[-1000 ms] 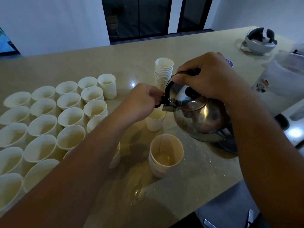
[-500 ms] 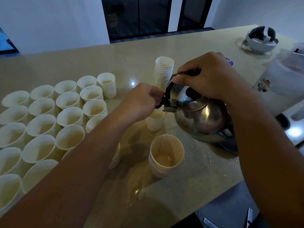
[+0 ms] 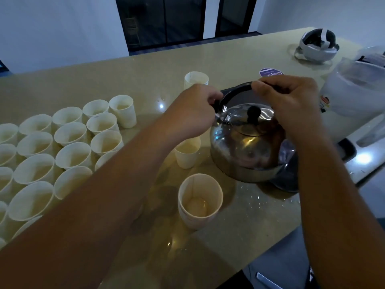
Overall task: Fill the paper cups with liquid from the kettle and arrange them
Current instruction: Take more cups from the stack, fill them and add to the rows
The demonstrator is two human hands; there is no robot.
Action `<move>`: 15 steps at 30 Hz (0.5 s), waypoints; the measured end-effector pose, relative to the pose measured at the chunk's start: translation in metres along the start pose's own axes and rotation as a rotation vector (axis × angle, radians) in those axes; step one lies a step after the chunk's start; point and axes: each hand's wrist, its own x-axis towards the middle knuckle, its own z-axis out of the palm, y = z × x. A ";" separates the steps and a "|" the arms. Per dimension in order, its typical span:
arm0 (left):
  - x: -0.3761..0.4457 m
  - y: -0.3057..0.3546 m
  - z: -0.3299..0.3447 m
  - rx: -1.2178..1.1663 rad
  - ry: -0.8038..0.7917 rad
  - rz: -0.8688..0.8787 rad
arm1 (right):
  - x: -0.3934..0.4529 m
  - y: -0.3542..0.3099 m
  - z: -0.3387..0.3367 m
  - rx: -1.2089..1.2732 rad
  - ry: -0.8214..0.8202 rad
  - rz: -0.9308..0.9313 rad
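Note:
A shiny steel kettle (image 3: 245, 147) with a black knob is held nearly level just above the counter. My right hand (image 3: 291, 101) grips its black arched handle from above. My left hand (image 3: 191, 113) pinches the black spout end of that handle. A paper cup (image 3: 187, 153) with pale liquid stands just below my left hand, partly hidden by my wrist. Closer to me stands another paper cup (image 3: 200, 201) with a little liquid at its bottom. Several filled cups (image 3: 73, 142) stand in rows on the left.
A stack of paper cups (image 3: 196, 80) stands behind my left hand. A dark round kettle base (image 3: 287, 180) lies under the kettle's right side. A translucent plastic container (image 3: 354, 101) and a grey-white headset (image 3: 317, 45) are at the right. Liquid is spilled on the beige counter (image 3: 166, 247).
The kettle has tipped back from pouring to nearly level and moved slightly right, away from the cup. Both hands kept their hold on the handle.

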 end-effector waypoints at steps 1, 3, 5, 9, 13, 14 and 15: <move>0.004 0.006 0.004 0.032 -0.023 0.025 | -0.001 0.005 -0.001 0.025 0.048 0.020; 0.013 0.017 0.013 0.106 -0.050 0.066 | -0.001 0.012 -0.003 0.081 0.146 0.068; 0.026 0.026 0.023 0.181 -0.065 0.085 | 0.001 0.018 -0.007 0.111 0.207 0.100; 0.055 0.037 0.041 0.323 -0.108 0.119 | 0.005 0.029 -0.014 0.071 0.254 0.098; 0.083 0.047 0.057 0.376 -0.168 0.134 | 0.011 0.048 -0.023 0.064 0.310 0.090; 0.090 0.047 0.062 0.380 -0.182 0.127 | 0.013 0.054 -0.025 0.060 0.321 0.093; 0.096 0.046 0.067 0.384 -0.197 0.119 | 0.014 0.060 -0.026 0.057 0.330 0.098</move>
